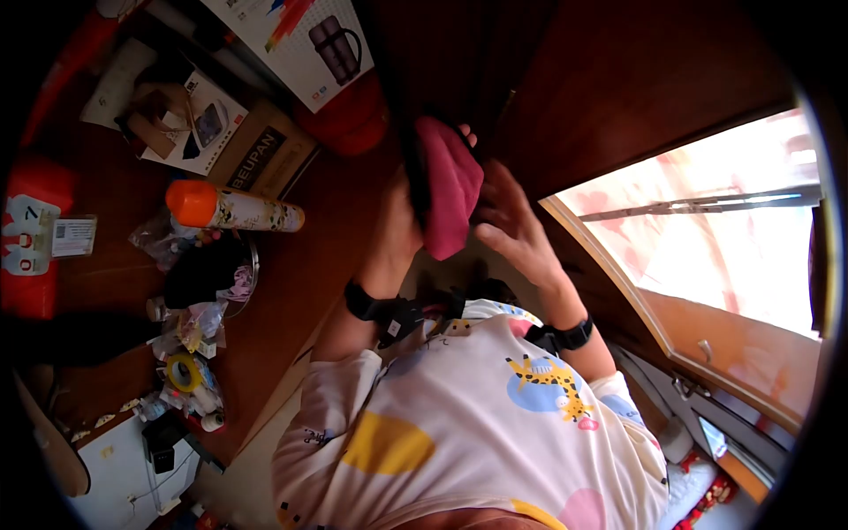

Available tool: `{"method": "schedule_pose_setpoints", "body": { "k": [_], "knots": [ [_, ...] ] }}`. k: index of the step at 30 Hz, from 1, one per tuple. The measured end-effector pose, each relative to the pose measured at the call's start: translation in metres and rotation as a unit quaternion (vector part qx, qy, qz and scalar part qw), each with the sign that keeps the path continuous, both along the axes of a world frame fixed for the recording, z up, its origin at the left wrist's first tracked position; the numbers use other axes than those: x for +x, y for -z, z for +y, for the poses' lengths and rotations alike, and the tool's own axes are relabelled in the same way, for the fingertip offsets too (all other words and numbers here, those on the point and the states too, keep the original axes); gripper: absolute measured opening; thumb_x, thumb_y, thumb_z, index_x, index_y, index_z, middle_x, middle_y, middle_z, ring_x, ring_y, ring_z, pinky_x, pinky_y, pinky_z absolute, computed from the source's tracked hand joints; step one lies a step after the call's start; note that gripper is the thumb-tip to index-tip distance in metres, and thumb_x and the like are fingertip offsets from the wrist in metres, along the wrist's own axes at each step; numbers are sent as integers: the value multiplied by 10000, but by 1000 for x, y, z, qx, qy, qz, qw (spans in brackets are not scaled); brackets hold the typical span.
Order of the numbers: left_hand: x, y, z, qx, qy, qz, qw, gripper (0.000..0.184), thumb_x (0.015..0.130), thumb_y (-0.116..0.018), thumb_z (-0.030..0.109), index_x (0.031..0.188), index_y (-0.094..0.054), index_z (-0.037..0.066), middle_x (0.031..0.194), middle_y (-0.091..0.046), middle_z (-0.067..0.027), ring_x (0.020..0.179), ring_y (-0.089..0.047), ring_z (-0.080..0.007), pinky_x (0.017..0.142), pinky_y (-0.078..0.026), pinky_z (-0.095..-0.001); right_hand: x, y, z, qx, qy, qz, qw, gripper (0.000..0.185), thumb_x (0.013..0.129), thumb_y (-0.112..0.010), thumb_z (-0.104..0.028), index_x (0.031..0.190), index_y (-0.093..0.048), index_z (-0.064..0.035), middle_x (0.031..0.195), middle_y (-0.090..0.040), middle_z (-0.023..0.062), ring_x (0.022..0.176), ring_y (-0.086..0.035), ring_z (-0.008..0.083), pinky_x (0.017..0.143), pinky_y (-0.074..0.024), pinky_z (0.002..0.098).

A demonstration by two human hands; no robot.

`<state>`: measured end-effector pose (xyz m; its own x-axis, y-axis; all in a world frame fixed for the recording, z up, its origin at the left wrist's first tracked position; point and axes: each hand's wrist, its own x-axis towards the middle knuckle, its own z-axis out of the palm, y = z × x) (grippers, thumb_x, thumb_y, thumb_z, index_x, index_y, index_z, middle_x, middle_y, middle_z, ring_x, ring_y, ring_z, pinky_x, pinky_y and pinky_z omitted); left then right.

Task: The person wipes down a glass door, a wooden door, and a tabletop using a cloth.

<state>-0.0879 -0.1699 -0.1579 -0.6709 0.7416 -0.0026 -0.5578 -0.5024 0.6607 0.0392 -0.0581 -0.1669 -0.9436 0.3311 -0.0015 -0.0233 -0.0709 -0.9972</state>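
A folded dark-pink cloth (450, 190) with a dark strip along its left side is held upright in front of me. My left hand (403, 216) grips it from the left, most of its fingers hidden behind the fabric. A few fingertips show past the cloth's upper right edge. My right hand (517, 221) is just right of the cloth, thumb and fingers apart and slightly blurred. Whether it touches the fabric I cannot tell.
On the brown tabletop (300, 265) at left are an orange-capped spray can (256, 212), a cardboard box (262, 146), a yellow tape roll (184, 373) and several plastic bags. Dark wooden panels (636, 71) stand ahead. A bright window (707, 230) is at right.
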Motion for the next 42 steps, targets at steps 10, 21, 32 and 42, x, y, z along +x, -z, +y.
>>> {"method": "schedule_pose_setpoints", "body": {
  "k": [10,21,32,42],
  "knots": [
    [-24,26,-42,-156,14,52,986,483,876,-695,224,1274,-515,20,1198,-591,-68,1099,-564,-139,979,-428,-305,-29,11,-23,-141,136,-33,980,200,925,-641,-114,1101,-599,-30,995,-652,15,880,-595,77,800,-475,218],
    [-20,58,-48,-239,-99,-11,966,502,888,-664,222,1300,-507,-19,1177,-613,-117,1068,-581,-198,960,-424,-327,-31,48,-21,-45,116,-39,991,517,978,-563,-259,1413,-364,-62,1330,-463,97,1206,-462,178,1005,-393,311],
    [15,60,-87,-301,-42,252,919,652,924,-534,48,1505,-244,97,1444,-432,-169,1193,-561,-242,983,-463,-355,-76,46,-4,-149,134,-67,977,343,947,-575,-98,1286,-552,-58,1210,-607,39,1077,-558,118,926,-436,252],
    [-23,159,-198,-608,-118,520,588,432,976,-512,215,1392,-439,123,1508,-351,-69,1267,-482,-316,909,-522,-386,-132,6,53,631,261,254,685,401,852,-521,84,1234,-579,-22,1191,-605,192,1112,-578,379,1006,-442,431]
  ]
}}
